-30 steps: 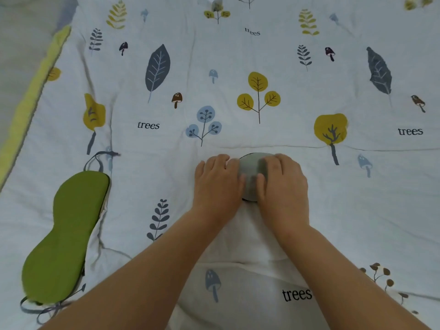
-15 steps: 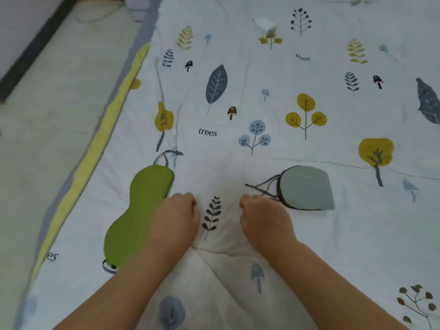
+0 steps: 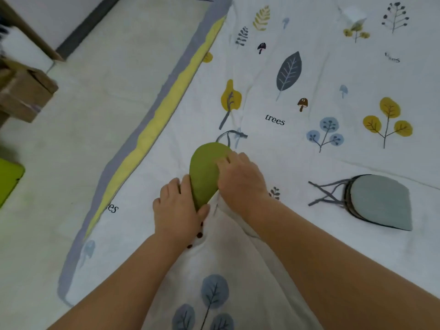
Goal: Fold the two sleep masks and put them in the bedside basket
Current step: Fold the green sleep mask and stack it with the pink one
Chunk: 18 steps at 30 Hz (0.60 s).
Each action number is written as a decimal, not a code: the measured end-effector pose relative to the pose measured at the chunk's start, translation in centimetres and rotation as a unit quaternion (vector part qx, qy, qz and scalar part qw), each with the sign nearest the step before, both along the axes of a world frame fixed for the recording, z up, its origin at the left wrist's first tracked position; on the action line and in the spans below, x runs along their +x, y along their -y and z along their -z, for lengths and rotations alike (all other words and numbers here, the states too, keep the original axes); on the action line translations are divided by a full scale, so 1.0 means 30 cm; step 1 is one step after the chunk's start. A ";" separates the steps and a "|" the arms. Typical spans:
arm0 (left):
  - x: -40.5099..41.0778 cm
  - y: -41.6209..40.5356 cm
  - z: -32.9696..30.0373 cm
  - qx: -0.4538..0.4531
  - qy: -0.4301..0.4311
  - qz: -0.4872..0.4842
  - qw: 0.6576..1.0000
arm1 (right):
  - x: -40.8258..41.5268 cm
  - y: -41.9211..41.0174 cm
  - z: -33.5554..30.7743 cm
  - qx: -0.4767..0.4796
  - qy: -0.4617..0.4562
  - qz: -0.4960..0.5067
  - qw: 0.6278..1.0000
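Observation:
The green sleep mask (image 3: 204,170) lies on the white tree-print quilt (image 3: 309,91), with only its far lobe showing between my hands. My left hand (image 3: 177,208) grips its near end. My right hand (image 3: 240,179) lies on its right edge, fingers over the fabric. Its grey strap (image 3: 229,136) loops out beyond the far end. The grey sleep mask (image 3: 378,202) rests folded in half on the quilt to the right, apart from both hands, its straps (image 3: 326,194) trailing left. No basket can be made out.
The quilt's grey and yellow border (image 3: 152,120) runs diagonally on the left, with pale floor beyond it. A cardboard box (image 3: 23,96) stands at the far left, and a bright green object (image 3: 8,179) shows at the left edge.
Both hands left the folded grey mask, moved left and took hold of the green mask. The view swung left, so the floor and box now show.

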<state>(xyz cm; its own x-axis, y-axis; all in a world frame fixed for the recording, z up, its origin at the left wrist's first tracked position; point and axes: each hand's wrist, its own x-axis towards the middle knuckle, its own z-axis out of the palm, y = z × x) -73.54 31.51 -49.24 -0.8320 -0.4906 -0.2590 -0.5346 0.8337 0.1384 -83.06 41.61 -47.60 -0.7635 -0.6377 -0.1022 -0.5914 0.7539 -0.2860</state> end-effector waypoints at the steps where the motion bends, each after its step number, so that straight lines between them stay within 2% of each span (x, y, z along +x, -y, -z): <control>1: 0.004 0.008 0.004 0.002 -0.005 0.002 1.000 | -0.005 0.032 0.013 0.003 -0.003 -0.006 1.000; 7: 0.031 0.045 0.017 0.023 -0.026 0.006 0.999 | -0.045 0.128 0.083 0.026 0.035 -0.034 0.998; 12: 0.028 0.075 0.002 0.094 -0.044 -0.033 0.994 | -0.084 0.111 0.076 0.087 0.092 -0.003 0.992; 15: 0.009 0.088 -0.017 0.131 -0.059 -0.071 0.987 | -0.081 0.058 0.053 0.035 0.138 0.051 0.988; 18: -0.022 0.082 -0.046 0.138 -0.078 -0.058 0.986 | -0.050 -0.027 0.033 -0.010 0.158 0.105 0.982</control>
<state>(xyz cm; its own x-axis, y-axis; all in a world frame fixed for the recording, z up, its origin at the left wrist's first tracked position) -74.20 29.04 -47.86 -0.8143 -0.5144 -0.2690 -0.5790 0.6870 0.4391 -84.58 42.42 -48.59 -0.8109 -0.4734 -0.3439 -0.3027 0.8424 -0.4458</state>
